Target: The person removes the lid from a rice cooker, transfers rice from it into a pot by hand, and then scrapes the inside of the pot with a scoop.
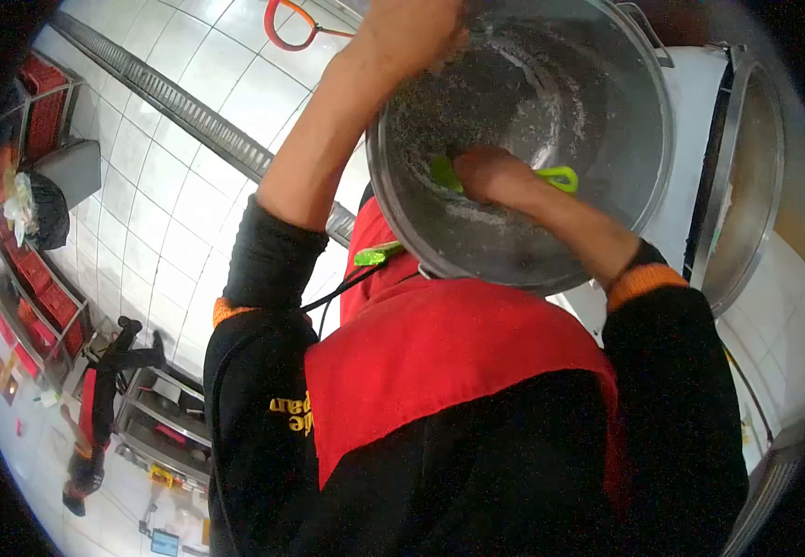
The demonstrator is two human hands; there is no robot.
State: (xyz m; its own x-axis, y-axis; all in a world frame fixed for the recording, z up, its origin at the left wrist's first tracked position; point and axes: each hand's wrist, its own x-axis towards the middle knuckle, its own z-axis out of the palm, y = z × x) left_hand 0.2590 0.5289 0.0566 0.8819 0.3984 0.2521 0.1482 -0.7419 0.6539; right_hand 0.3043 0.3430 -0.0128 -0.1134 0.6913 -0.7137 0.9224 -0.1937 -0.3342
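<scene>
A large grey metal pot (618, 200) is tilted with its mouth towards me, its inside streaked with whitish residue. My right hand (493, 174) is closed inside the pot around a lime-green brush (558, 178). The brush's looped handle end sticks out on one side of the fist and its green head on the other; bristles are not visible. My left hand (416, 32) is at the pot's upper left rim, its fingers bent over the edge and partly cut off by the frame. Another bright green item (379, 253) shows beside my red apron (458, 325), below the rim.
A red-orange loop (291, 26) lies at the top, near a long floor drain grate (170, 102) in white tiles. Right of the pot stands a round metal lid or vessel (746, 186). Red crates (45, 107) line shelves at left, where another person (96, 408) stands.
</scene>
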